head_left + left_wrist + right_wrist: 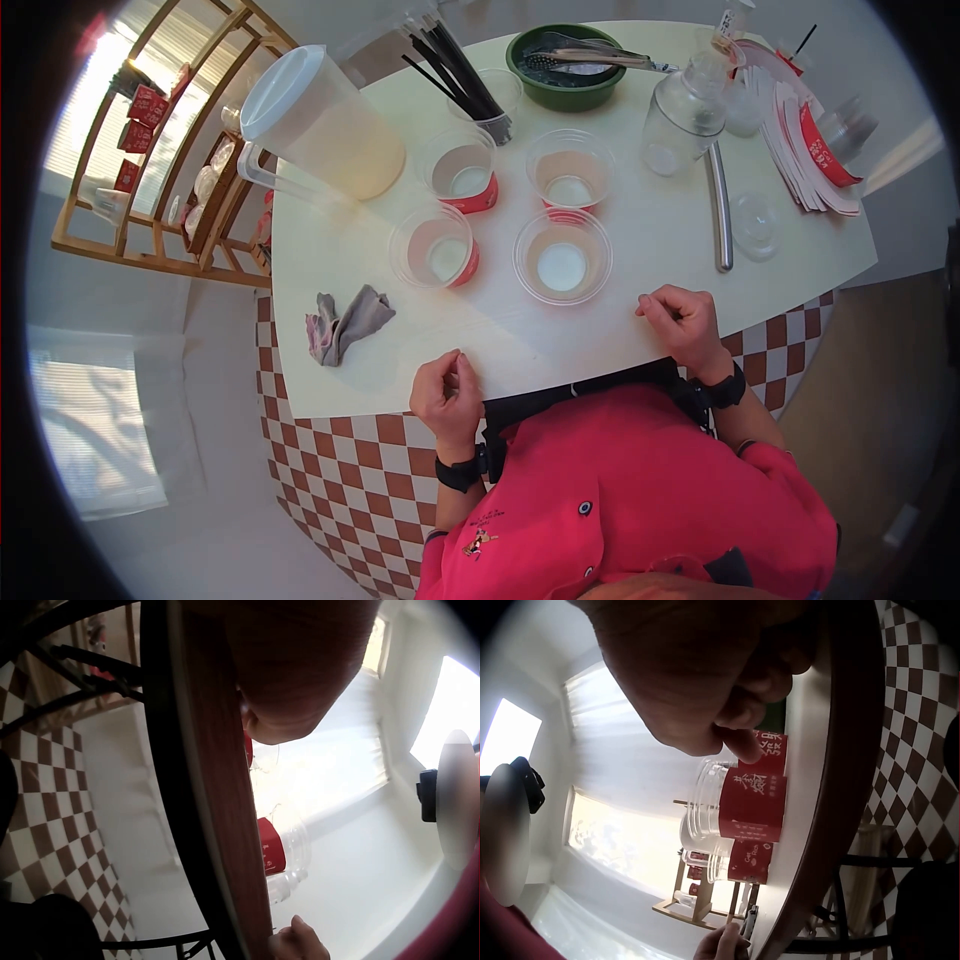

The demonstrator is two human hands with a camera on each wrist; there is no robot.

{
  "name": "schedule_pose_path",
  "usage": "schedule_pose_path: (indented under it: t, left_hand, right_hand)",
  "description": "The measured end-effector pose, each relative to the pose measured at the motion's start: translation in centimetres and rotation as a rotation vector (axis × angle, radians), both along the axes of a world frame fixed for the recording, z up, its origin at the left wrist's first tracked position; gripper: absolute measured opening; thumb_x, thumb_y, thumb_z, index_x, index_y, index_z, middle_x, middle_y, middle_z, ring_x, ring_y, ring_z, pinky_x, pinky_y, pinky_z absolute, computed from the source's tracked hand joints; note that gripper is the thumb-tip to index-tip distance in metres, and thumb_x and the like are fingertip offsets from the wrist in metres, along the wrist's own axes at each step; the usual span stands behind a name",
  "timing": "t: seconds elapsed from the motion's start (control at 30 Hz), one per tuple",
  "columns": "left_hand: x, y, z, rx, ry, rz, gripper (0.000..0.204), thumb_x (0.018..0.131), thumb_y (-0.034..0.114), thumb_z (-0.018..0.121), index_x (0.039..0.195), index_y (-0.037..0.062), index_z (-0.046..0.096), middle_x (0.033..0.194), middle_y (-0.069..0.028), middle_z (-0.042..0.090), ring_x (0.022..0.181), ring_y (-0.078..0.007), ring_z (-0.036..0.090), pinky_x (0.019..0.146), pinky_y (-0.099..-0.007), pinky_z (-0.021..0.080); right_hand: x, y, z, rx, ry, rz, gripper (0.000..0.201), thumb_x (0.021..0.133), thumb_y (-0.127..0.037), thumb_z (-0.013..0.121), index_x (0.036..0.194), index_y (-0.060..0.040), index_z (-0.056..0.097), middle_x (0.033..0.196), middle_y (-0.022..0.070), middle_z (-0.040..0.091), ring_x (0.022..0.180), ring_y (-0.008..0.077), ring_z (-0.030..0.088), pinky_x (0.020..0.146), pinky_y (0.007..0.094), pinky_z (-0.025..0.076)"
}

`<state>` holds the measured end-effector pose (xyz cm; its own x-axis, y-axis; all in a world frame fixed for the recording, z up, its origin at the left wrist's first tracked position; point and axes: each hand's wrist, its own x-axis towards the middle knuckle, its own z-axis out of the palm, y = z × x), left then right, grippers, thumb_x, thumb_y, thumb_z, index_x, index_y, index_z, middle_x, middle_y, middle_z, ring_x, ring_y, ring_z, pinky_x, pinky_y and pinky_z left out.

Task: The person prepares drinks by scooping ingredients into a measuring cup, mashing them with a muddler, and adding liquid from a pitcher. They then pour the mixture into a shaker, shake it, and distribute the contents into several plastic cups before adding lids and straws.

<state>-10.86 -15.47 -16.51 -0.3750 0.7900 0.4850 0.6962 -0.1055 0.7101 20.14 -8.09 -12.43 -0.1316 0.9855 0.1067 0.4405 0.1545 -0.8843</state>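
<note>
My left hand [447, 398] rests at the table's near edge, fingers loosely curled, holding nothing. Farther right, my right hand [684, 326] lies over the same edge with loosely bent fingers, also empty. Between and beyond them stand several clear cups with red bands: front left [436, 247], front right [562, 257], back left [459, 168] and back right [569, 170]. Neither hand touches a cup. A crumpled grey cloth [350, 322] lies left of my left hand. The right wrist view shows my right hand [697, 682] large, with red-banded cups [751, 804] beyond it.
A lidded pitcher [330, 130] stands back left, near a holder of black straws [465, 85]. A green bowl [565, 92] holds utensils. At right are a clear jar [680, 120], a metal rod [719, 210], a clear lid [755, 228] and stacked red-and-white sleeves [800, 150].
</note>
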Motion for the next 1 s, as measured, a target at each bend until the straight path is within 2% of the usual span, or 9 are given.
schedule_pose_path:
  t: [0.3, 0.4, 0.5, 0.6, 0.63, 0.67, 0.77, 0.8, 1.0]
  left_hand:
    - [-1.1, -0.3, 2.5, -0.248, -0.386, 0.009, 0.01, 0.091, 0.001, 0.068, 0.101, -0.0003, 0.069, 0.084, -0.0031, 0.067, 0.072, -0.0076, 0.059, 0.063, -0.021, 0.046]
    - [-1.0, 0.2, 3.2, -0.311, -0.438, 0.023, 0.013, 0.096, 0.008, 0.065, 0.105, -0.0007, 0.067, 0.086, -0.0043, 0.066, 0.075, -0.0079, 0.06, 0.065, -0.0206, 0.047]
    - [-1.1, 0.2, 3.3, -0.317, -0.466, 0.089, 0.011, 0.097, 0.007, 0.063, 0.102, -0.0019, 0.066, 0.083, -0.0043, 0.065, 0.066, -0.0081, 0.054, 0.059, -0.0214, 0.043]
    - [-1.0, 0.7, 3.4, -0.3, -0.506, 0.087, 0.011, 0.098, 0.008, 0.061, 0.102, -0.0019, 0.065, 0.08, -0.0047, 0.063, 0.063, -0.0081, 0.051, 0.056, -0.0217, 0.041]
    - [-0.9, 0.9, 3.3, -0.305, -0.492, 0.078, 0.012, 0.098, 0.008, 0.061, 0.102, -0.0019, 0.065, 0.08, -0.0047, 0.063, 0.062, -0.008, 0.05, 0.056, -0.0216, 0.04]
    - [-0.9, 1.1, 3.3, -0.305, -0.478, 0.074, 0.012, 0.098, 0.009, 0.061, 0.102, -0.0019, 0.065, 0.079, -0.0047, 0.063, 0.061, -0.008, 0.049, 0.055, -0.0216, 0.039]
    - [-0.9, 1.7, 3.3, -0.304, -0.456, 0.062, 0.013, 0.098, 0.009, 0.061, 0.102, -0.002, 0.065, 0.078, -0.0044, 0.062, 0.061, -0.0077, 0.048, 0.055, -0.0216, 0.038]
    - [-0.8, 1.9, 3.3, -0.303, -0.453, 0.057, 0.013, 0.098, 0.01, 0.061, 0.102, -0.002, 0.065, 0.077, -0.0043, 0.062, 0.061, -0.0075, 0.048, 0.055, -0.0216, 0.038]
    - [-0.7, 1.9, 2.9, -0.331, -0.355, 0.051, 0.013, 0.098, 0.009, 0.063, 0.104, -0.0022, 0.066, 0.08, -0.004, 0.064, 0.066, -0.0072, 0.054, 0.058, -0.0211, 0.041]
  right_hand:
    - [-1.5, 4.1, 0.1, -0.042, 0.056, 0.088, 0.02, 0.091, -0.015, 0.069, 0.078, -0.0003, 0.07, 0.059, 0.0076, 0.061, 0.048, 0.0113, 0.051, 0.049, 0.0275, 0.041]
    - [-0.7, 4.0, 0.7, -0.109, 0.081, 0.128, 0.018, 0.092, -0.013, 0.069, 0.079, -0.0006, 0.071, 0.054, 0.0018, 0.054, 0.048, 0.0067, 0.044, 0.046, 0.026, 0.035]
    - [1.3, 3.2, 1.2, 0.135, 0.148, -0.016, 0.008, 0.087, -0.011, 0.073, 0.088, -0.0032, 0.072, 0.066, 0.0046, 0.063, 0.052, 0.0108, 0.053, 0.048, 0.0275, 0.042]
    - [5.8, 2.9, 2.9, 0.36, 0.001, -0.4, 0.017, 0.083, -0.005, 0.076, 0.1, -0.005, 0.071, 0.076, 0.0038, 0.065, 0.06, 0.0122, 0.059, 0.051, 0.027, 0.044]
    - [7.5, 3.2, 3.2, 0.452, -0.051, -0.505, 0.028, 0.079, 0.001, 0.077, 0.105, -0.0053, 0.069, 0.082, 0.0035, 0.066, 0.068, 0.0139, 0.062, 0.055, 0.0264, 0.045]
    - [9.5, 2.9, 3.4, 0.424, -0.206, -0.548, 0.048, 0.075, -0.004, 0.08, 0.12, -0.0066, 0.064, 0.104, 0.0088, 0.066, 0.092, 0.0215, 0.063, 0.075, 0.0315, 0.051]
    - [12.4, 3.4, 3.6, 0.319, -0.48, -0.561, 0.075, 0.07, -0.012, 0.083, 0.139, -0.0097, 0.052, 0.131, 0.0138, 0.055, 0.122, 0.0315, 0.052, 0.101, 0.0411, 0.045]
    - [13.4, 3.4, 2.7, 0.189, -0.489, -0.473, 0.095, 0.066, -0.02, 0.084, 0.15, -0.0121, 0.039, 0.148, 0.0161, 0.04, 0.138, 0.0388, 0.036, 0.115, 0.0473, 0.032]
    - [14.3, 5.9, 1.3, 0.116, -0.567, -0.326, 0.099, 0.063, -0.026, 0.083, 0.15, -0.0113, 0.038, 0.148, 0.0189, 0.042, 0.136, 0.0396, 0.039, 0.114, 0.048, 0.033]
